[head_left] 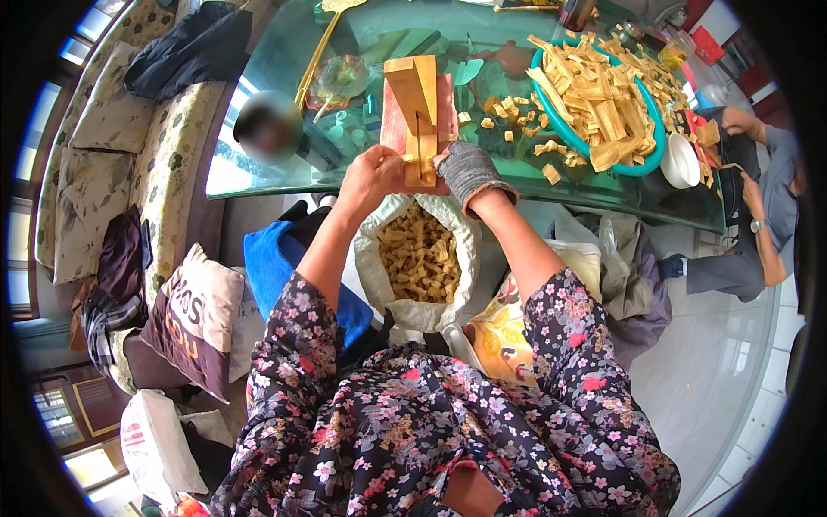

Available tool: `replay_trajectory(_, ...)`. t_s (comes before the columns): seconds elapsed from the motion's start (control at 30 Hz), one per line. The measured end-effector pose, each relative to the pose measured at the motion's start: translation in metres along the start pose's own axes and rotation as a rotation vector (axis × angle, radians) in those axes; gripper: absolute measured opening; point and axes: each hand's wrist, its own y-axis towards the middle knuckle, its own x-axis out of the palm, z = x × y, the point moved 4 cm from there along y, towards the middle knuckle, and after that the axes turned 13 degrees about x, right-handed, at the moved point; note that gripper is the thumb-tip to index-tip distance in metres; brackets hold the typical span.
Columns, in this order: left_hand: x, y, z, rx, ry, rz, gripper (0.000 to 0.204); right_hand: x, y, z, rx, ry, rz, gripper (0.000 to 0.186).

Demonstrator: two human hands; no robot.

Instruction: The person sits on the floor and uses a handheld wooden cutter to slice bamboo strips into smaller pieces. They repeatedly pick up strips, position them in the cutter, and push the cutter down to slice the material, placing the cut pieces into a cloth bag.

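At the table's near edge stands a wooden cutter point(410, 77) with an upright block and a slot, on a pink board point(445, 108). My left hand point(374, 177) is closed at the left of its base, fingertips at a small yellowish piece; what exactly they grip is unclear. My right hand point(469, 177), in a grey fingerless glove, is closed at the base's right side, its fingertips partly hidden. Below them an open white sack point(369, 241) holds many cut yellow pieces point(418, 263).
A glass table point(289, 172) bears a teal tray point(650, 151) of dried yellow sticks, loose pieces point(551, 172), a white bowl point(680, 164) and a fly swatter point(319, 52). A person point(767, 207) works at the right. A sofa point(172, 121), cushion point(185, 319) and blue cloth point(271, 258) lie left.
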Motion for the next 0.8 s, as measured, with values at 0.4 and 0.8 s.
replay_trajectory(0.4,0.005,-0.066,0.005,-0.191,-1.052,0.088,0.030,-0.029,-0.057,-0.052,0.742,1.728,-0.933,0.033)
replay_trajectory(0.8,0.002,-0.077,0.020,0.100,-0.358,0.438,0.016,-0.027,-0.078,-0.071,0.748,1.361,-0.917,0.028)
